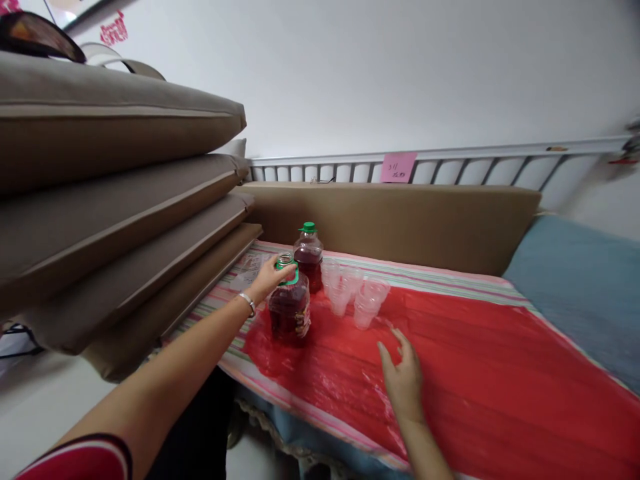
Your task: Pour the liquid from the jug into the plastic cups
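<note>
A clear plastic jug of dark red liquid [290, 310] stands upright on the red plastic sheet [465, 360]. Its mouth shows no cap, and a green handle ring circles the neck. My left hand [275, 275] is closed around that neck and handle. Just behind it stands a second jug [309, 257] of the same red liquid, with a green cap on. To the right, several clear plastic cups [367, 303] are grouped, some of them stacked. My right hand [404, 377] hovers in front of the cups, fingers apart, holding nothing.
Thick grey-brown cushions [125, 200] are piled high at the left. A long brown cushion [390, 223] borders the back, before a white radiator with a pink note [399, 167]. A striped cloth [460, 285] lies beneath the red sheet. Blue-grey fabric [575, 287] covers the right side.
</note>
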`<state>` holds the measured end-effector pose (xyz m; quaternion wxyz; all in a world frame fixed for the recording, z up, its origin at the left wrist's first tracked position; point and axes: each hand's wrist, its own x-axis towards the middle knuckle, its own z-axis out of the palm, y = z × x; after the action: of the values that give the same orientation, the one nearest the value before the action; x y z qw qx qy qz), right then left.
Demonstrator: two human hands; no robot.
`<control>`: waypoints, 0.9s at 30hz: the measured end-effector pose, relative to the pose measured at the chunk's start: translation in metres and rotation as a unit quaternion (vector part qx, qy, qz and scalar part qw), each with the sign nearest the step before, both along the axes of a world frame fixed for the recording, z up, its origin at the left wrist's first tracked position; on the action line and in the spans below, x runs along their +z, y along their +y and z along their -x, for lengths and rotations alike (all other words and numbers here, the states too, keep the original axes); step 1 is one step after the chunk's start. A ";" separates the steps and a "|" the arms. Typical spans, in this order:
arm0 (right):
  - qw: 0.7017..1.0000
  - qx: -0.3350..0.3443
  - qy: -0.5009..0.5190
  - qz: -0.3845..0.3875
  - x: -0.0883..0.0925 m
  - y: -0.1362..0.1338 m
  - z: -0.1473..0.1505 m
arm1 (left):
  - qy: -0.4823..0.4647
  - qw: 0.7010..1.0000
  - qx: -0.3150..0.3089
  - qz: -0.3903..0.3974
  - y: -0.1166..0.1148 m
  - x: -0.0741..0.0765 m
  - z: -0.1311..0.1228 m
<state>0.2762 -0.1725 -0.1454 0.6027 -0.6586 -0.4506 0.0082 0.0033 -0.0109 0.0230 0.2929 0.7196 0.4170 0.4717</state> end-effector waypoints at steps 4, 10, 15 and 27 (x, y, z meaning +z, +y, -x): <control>0.998 -0.007 0.062 0.034 -0.009 -0.012 -0.019 | 0.063 0.998 -0.004 -0.004 -0.003 0.022 0.010; 0.993 -0.014 0.113 0.037 -0.006 -0.024 -0.034 | 0.154 0.985 0.011 -0.074 0.009 0.057 -0.001; 0.991 -0.007 0.122 0.053 -0.003 -0.025 -0.033 | 0.277 0.953 -0.031 -0.118 0.014 0.052 -0.020; 0.988 -0.006 0.149 0.036 -0.003 -0.021 -0.027 | 0.320 0.937 -0.041 -0.135 0.011 0.049 -0.023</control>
<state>0.3028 -0.1934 -0.1486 0.6388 -0.6740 -0.3514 0.1194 0.0261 0.0003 0.0716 0.0635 0.8815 0.3916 0.2561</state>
